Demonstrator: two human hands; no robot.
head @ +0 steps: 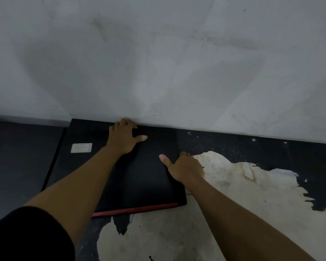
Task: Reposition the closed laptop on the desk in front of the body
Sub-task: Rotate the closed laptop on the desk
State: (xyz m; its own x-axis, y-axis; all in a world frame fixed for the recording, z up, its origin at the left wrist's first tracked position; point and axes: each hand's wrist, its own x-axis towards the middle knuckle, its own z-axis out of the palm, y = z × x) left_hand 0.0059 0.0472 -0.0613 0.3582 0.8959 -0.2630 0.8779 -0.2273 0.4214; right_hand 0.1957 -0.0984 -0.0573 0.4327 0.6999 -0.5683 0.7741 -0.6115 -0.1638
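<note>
My left hand (123,138) grips the far edge of the laptop (145,185), fingers curled over it, thumb on the lid. My right hand (184,166) grips the right edge, thumb on the lid. Laptop closed, frame centre, flat on the desk (17,157), back edge against the wall (158,53). White sticker (81,147) on the lid's left. Pale peeled patch (233,194) lower right.

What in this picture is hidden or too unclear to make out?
Head view only.
Left hand fingertips: tucked over the far edge of the laptop, against the wall.
Right hand fingertips: curled over its right edge.
Sticker: print too small and dim.
Near left corner: covered by the left forearm.
</note>
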